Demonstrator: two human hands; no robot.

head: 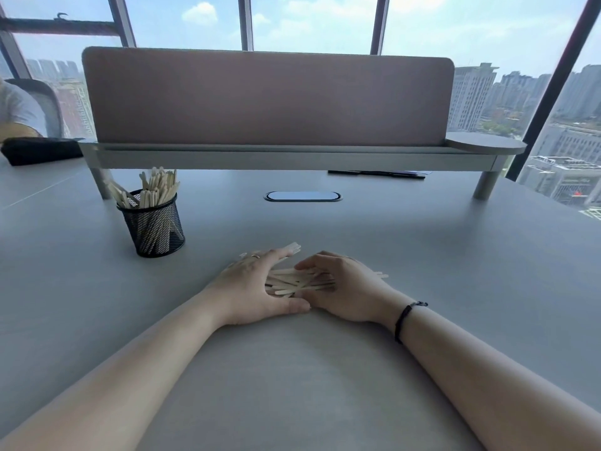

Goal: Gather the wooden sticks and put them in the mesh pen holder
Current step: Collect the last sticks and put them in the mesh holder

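Cupping flat wooden sticks [297, 283] btwn left hand [257, 288], right hand [341, 288].

Head-worn wide view, facing forward and down, desk [422, 255] close

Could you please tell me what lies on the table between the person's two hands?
A loose pile of wooden sticks lies on the table between the left hand and right hand, as the head view shows.
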